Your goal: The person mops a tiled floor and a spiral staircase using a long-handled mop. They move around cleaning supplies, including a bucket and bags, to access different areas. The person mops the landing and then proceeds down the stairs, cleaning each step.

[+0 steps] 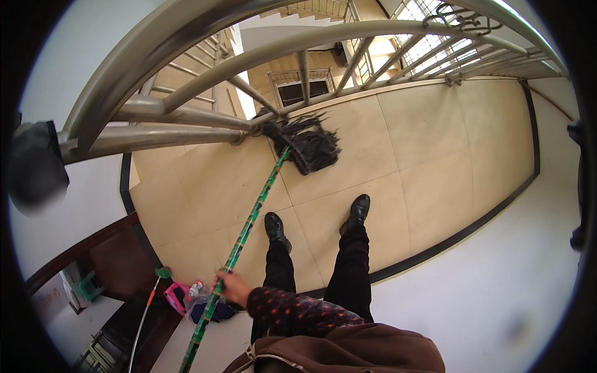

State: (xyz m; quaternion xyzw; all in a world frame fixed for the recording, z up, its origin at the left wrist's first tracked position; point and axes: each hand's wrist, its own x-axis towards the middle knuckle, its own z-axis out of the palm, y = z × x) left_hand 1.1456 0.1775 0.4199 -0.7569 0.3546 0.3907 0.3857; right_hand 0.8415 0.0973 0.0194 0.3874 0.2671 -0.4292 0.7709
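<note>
My right hand grips the green patterned handle of a mop, reaching across my body in a dark sleeve with red spots. The handle runs from the bottom edge of the picture up to a black mop head. Its dark strands are spread on the beige tile floor, close against the foot of a metal stair railing. Some strands lie at the railing's lower bar. My left hand is out of view. My black shoes stand on the tiles behind the mop head.
At lower left, a long-handled green brush leans near a pink bag and a plastic bag with a bottle. A dark doorway frame stands there. Hooks hang on the railing. Stairs lie beyond it.
</note>
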